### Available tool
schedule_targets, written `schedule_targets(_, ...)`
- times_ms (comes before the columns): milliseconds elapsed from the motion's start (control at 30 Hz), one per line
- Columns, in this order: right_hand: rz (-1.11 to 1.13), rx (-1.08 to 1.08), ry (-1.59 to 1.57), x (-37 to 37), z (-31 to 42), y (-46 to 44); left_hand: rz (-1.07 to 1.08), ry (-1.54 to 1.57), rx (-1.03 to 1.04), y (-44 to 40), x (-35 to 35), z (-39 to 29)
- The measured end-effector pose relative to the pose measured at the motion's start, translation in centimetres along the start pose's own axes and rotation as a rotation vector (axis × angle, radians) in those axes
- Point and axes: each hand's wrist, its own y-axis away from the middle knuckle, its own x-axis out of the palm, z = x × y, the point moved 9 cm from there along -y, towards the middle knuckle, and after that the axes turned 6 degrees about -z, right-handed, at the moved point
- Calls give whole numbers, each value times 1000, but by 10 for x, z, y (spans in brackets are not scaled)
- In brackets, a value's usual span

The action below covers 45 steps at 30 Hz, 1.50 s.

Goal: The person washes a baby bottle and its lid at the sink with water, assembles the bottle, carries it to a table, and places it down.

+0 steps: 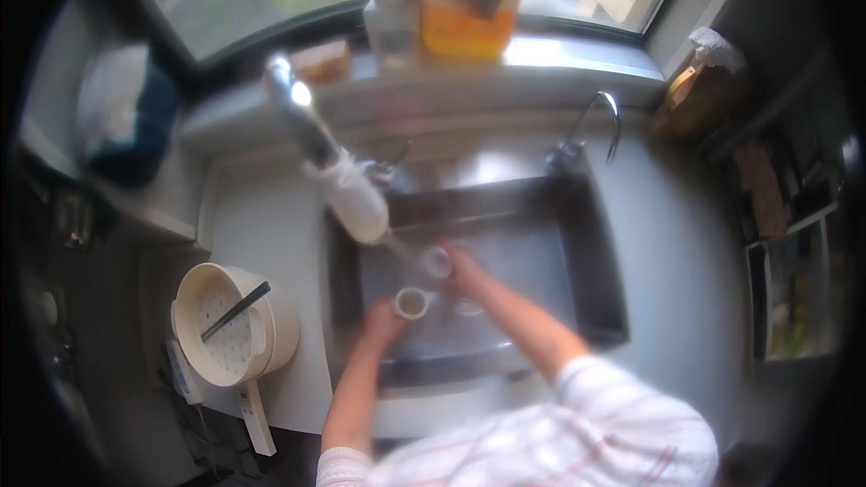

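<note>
Over the dark sink [604,293], my left hand [383,320] is closed on a small white cup [412,304], whose open mouth faces up toward me. Something brownish shows inside that cup, too blurred to name. A second small white cup [437,261] is in my right hand [460,271], slightly farther back and to the right. Water seems to run from the faucet [356,203], which has a white sleeve on its end, toward this second cup. The two cups are close together but apart. Below my right hand, a blurred round shape lies in the basin.
Left of the sink, a cream strainer pot [216,307] with a handle holds a dark utensil [236,311]. A thin curved tap [616,126] rises at the back right. A pump bottle [388,18] and an orange-yellow container [471,9] stand on the window ledge.
</note>
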Motion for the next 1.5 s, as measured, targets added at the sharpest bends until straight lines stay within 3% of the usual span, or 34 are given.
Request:
schedule_targets(133, 2, -49, 28, -10, 14, 2, 88, -38, -14, 3, -21, -15)
schedule_targets(200, -79, 199, -158, -17, -2, 1, -53, -161, 15, 2, -43, -27)
schedule_targets(267, -234, 809, -615, -3, -42, 16, -210, -132, 116, 2, -64, -54)
schedule_targets(333, -164, 796, -617, 12, -13, 29, -385, 55, 284, 1, -76, -104)
schedule_targets(467, -103, 765, -577, 24, -2, 34, -420, 179, 287, -18, -64, -124)
schedule_targets(600, -159, 633, -478, 19, 15, 32, -401, 202, 263, -17, -70, -129)
schedule_targets(700, -113, 363, -190, 13, 27, 17, -393, 260, 250, -14, -77, -134)
schedule_targets(733, -193, 289, -119, 7, 33, 13, -397, 291, 236, -13, -77, -133)
schedule_targets(800, -356, 137, 23, -5, 49, 5, -420, 651, 47, -15, -69, -111)
schedule_targets(900, -367, 315, -144, -16, 66, 6, -411, 970, -120, -16, -58, -87)
schedule_targets(1033, -247, -156, 444, -39, 98, 7, -347, 1088, -128, -24, -54, -69)
schedule_targets(1100, -51, -542, 947, -52, 117, 13, -276, 1191, -128, -27, -50, -65)
schedule_targets(1133, -103, -543, 928, -76, 112, 12, -252, 1044, -188, -36, -41, -50)
schedule_targets(1167, -127, -299, 843, -103, 108, 5, -295, 900, -163, -41, -36, -38)
schedule_targets(1200, -168, -88, 603, -131, 99, 1, -290, 1100, -107, -35, -51, -67)
schedule_targets(1233, -157, 81, 582, -139, 116, 5, -324, 963, -25, -42, -44, -54)
schedule_targets(1267, -86, -196, 1021, -154, 102, 3, -346, 903, -37, -35, -56, -72)
schedule_targets(1333, 95, 178, 1098, -172, 80, 13, -395, 743, -39, -34, -72, -84)
schedule_targets(1433, -47, 593, 213, -177, 68, 29, -454, 570, -13, -30, -75, -88)
schedule_targets(1500, 11, 724, 298, -175, 53, 39, -475, 409, 52, -31, -72, -89)
